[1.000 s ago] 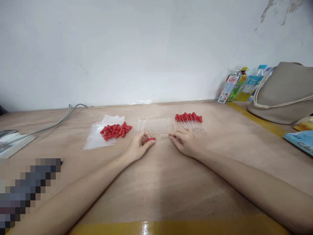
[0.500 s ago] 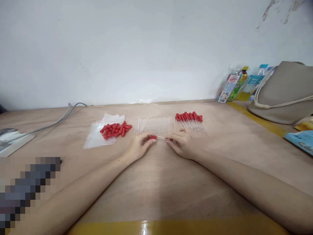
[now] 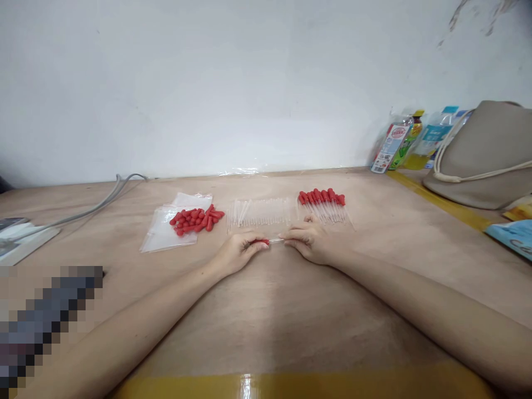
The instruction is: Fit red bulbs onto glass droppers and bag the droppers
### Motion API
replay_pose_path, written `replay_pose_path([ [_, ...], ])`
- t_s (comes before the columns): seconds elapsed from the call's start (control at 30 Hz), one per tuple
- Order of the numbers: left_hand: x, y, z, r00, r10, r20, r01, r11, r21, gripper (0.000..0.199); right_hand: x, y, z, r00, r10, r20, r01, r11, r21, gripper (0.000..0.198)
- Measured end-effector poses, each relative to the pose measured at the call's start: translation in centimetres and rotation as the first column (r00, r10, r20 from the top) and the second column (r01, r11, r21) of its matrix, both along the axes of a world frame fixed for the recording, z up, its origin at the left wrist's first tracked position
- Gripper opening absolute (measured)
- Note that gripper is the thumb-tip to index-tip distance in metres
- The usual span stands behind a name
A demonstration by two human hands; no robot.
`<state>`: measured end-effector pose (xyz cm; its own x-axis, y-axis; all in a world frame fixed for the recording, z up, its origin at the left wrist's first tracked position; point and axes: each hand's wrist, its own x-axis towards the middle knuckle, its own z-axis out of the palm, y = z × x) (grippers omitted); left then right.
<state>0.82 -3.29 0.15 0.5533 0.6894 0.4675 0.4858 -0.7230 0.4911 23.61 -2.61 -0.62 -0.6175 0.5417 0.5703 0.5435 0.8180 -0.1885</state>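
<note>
My left hand [image 3: 239, 252] pinches a red rubber bulb [image 3: 262, 241], mostly covered by the fingers. Between my hands runs a thin clear dropper tube [image 3: 276, 240], its left end at the bulb's mouth. The fingers of my right hand [image 3: 310, 241] are closed on the tube's other end. Just beyond my hands lies a row of clear tubes [image 3: 261, 211]. Farther right, several tubes with red bulbs fitted, finished droppers [image 3: 322, 198], lie side by side. A heap of loose red bulbs [image 3: 193, 220] rests on clear plastic bags [image 3: 155, 235] to the left.
Bottles and a carton [image 3: 390, 147] stand against the wall at the back right, beside a grey-beige bag [image 3: 484, 158] with a cord. A blue packet [image 3: 511, 238] lies at the right edge. A grey cable [image 3: 95, 208] crosses the left side. Yellow tape [image 3: 249, 386] lines the front edge.
Both hands have come slightly nearer to me with the bulb and tube. The gap between my fingertips has narrowed, and less of the tube shows.
</note>
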Motion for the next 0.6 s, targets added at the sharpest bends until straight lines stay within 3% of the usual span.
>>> replay_pose_path([
  [0.3,0.1,-0.1,-0.3,0.993,0.023,-0.118,-0.011,0.995,0.100,0.015,-0.7,-1.0,0.5,0.989,-0.103,0.106,0.091,0.989,0.119,0.023],
  [0.6,0.3,0.0,-0.2,0.989,-0.039,-0.142,0.065,0.981,0.181,0.013,-1.6,-0.9,0.2,0.986,-0.094,0.138,0.092,0.996,0.020,0.029],
])
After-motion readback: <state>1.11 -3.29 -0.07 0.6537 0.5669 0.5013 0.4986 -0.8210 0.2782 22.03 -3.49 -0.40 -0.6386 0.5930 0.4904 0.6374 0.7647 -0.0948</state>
